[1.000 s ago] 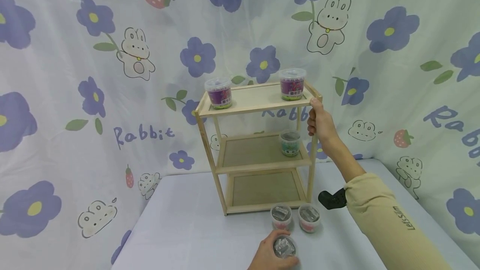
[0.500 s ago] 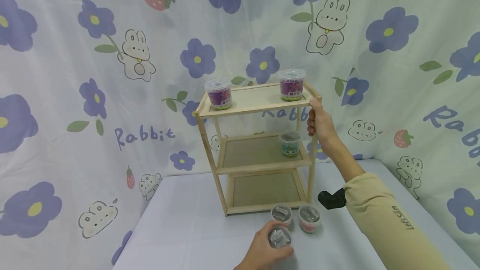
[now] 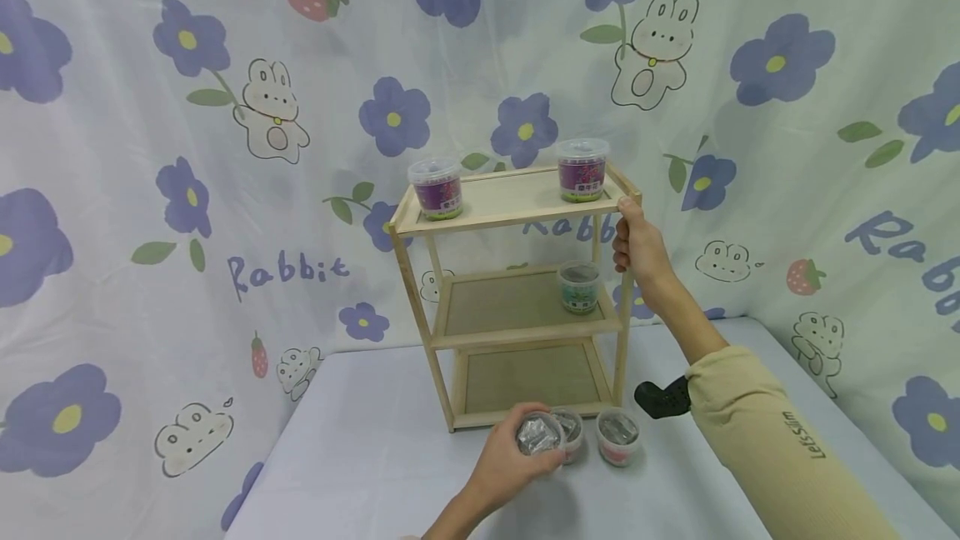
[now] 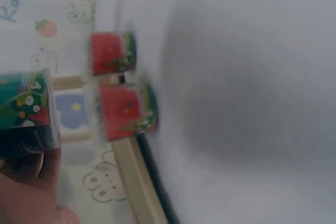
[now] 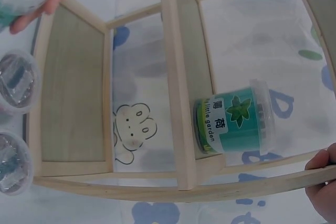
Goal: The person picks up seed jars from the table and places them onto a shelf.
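My left hand (image 3: 501,463) holds a small clear-lidded tub (image 3: 537,433) above the table, fingers and thumb around its sides. In the left wrist view this tub has a green label (image 4: 23,103). Just beyond it, partly covered in the head view, a red-labelled tub (image 3: 572,445) stands on the table beside another red-labelled tub (image 3: 618,438). My right hand (image 3: 643,252) grips the right front post of a three-level wooden shelf (image 3: 510,194), close below the top board. A green tub with a leaf picture (image 5: 239,121) stands at the right of the middle level.
Two purple-labelled tubs stand on the top board, a left one (image 3: 437,192) and a right one (image 3: 582,172). The bottom level (image 3: 528,377) sits low behind the table tubs. A black perforated piece (image 3: 660,398) shows beside my right sleeve. A flowered curtain (image 3: 360,15) hangs behind.
My left hand has carried the held tub forward and to the left, past the nearer red-labelled tub toward the shelf's front. My right hand keeps its grip on the post.
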The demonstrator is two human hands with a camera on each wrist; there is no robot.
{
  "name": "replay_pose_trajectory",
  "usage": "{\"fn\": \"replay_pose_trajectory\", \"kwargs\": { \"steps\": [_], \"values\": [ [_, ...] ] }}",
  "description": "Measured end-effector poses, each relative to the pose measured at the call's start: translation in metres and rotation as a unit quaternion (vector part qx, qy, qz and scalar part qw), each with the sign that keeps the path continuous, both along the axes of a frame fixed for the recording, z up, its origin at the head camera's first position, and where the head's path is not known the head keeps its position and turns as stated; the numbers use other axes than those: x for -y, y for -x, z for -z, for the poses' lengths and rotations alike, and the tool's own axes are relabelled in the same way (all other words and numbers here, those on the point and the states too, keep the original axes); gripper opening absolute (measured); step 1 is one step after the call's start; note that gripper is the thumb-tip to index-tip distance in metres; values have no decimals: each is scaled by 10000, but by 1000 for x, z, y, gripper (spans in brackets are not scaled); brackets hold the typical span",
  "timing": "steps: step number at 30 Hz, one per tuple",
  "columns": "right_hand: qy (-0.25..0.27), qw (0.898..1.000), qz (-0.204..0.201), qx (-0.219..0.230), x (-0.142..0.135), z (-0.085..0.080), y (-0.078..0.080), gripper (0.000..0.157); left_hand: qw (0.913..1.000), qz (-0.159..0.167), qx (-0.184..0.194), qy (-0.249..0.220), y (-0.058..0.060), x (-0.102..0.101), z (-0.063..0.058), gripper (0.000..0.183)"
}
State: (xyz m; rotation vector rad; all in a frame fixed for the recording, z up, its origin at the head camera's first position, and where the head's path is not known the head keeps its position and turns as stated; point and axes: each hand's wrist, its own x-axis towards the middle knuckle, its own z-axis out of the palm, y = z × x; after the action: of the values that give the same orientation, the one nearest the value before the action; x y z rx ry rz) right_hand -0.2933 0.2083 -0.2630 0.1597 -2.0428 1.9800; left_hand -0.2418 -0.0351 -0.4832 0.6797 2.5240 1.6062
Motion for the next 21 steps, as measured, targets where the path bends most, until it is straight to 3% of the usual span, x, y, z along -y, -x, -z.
{"fn": "replay_pose_trajectory", "kwargs": {
  "steps": [11,16,21],
  "values": [
    [27,10000,85,-14,-11,22,30,50,9997,109,-113,-189,13,10,-22,51],
    [37,10000,77,-10,-12,22,32,49,9989,68,-306,-363,21,13,-38,50],
    [41,10000,19,24,-8,14,20,48,9961,-3,-580,-670,33,17,-59,49]
  ]
}}
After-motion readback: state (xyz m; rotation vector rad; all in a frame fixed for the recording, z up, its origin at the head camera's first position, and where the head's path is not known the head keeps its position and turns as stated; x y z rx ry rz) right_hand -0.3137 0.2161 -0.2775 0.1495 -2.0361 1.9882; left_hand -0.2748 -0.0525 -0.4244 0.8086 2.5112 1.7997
